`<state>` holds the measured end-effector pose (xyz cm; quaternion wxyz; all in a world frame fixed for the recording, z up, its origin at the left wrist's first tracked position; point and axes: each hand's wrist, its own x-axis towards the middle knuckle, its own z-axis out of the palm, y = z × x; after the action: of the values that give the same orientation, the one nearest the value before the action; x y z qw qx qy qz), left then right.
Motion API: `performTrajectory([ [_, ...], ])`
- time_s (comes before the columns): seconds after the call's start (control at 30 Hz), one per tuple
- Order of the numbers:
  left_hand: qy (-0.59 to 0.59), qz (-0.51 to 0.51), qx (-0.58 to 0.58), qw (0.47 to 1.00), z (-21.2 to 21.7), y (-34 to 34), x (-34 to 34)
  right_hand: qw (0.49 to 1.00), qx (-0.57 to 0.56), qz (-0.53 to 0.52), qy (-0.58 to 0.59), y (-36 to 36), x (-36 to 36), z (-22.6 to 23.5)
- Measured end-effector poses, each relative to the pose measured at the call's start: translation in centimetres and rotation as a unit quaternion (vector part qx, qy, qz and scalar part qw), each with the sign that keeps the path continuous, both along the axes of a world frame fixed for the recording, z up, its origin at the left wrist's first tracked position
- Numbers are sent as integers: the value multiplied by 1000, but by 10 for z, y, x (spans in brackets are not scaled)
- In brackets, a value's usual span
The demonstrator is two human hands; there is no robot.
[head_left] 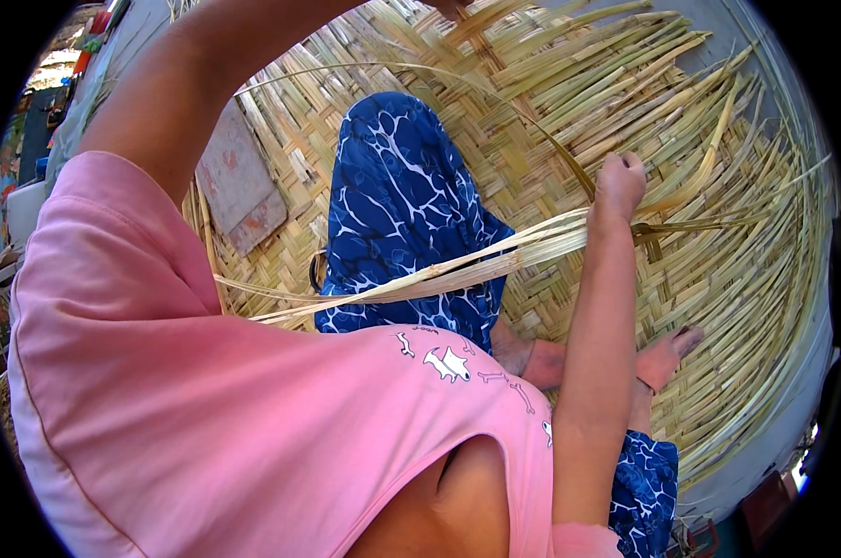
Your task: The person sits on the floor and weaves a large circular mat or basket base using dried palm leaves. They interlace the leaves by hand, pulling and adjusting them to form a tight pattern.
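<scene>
My right hand (619,189) is closed in a fist around a bundle of pale, flat plant strips (476,263). The bundle stretches left across my blue patterned trousers, and more strip ends emerge on the fist's right side. A thin brownish strip (562,156) curves from near this fist toward the upper left. At the top edge only a little of my left hand (450,6) shows, over the far part of a woven mat (518,200); its fingers are mostly cut off. Light-brown strips (481,39) lie close to that hand.
Long, unwoven strip ends (737,344) fan out along the mat's right side over a grey surface (797,372). A flat, worn grey-red slab (242,181) rests on the mat at left. My bent knee (393,158) and bare foot (667,358) are on the mat.
</scene>
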<state>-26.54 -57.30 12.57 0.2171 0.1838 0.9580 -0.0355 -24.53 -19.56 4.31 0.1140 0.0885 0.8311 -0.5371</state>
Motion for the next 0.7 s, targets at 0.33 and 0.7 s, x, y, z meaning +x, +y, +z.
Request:
performTrajectory([
  [0.33,159,-26,-46,986,108,84,-20,945,-247,-151,-154,7,-22,17],
  [0.7,348,-173,-13,921,139,112,-23,806,-447,122,-368,35,-59,18],
])
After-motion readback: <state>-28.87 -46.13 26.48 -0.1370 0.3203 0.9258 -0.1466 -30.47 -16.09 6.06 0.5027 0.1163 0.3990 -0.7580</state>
